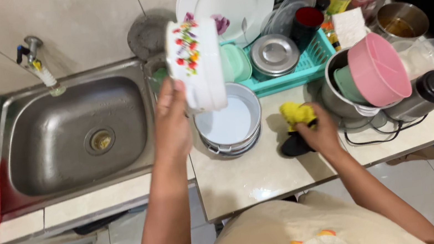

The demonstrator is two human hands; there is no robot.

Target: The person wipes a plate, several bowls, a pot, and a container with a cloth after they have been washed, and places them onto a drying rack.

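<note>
White enamel pot with a flower pattern (195, 63) is gripped by the left hand (171, 117), fingers closed on its lower rim. It is lifted and tilted, with its long axis almost upright, directly above a round metal pan (228, 120) on the counter (252, 173). The right hand (316, 131), to the right of the pan, is closed around a yellow sponge (295, 113). The sink (63, 142) lies to the left of the left hand.

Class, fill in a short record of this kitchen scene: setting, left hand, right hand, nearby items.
Setting: tiled counter beside a steel sink
Left hand: holds up a white flowered container
Right hand: grips a yellow cloth on the counter
Nearby: round metal pan, teal dish rack, pink bowl
</note>
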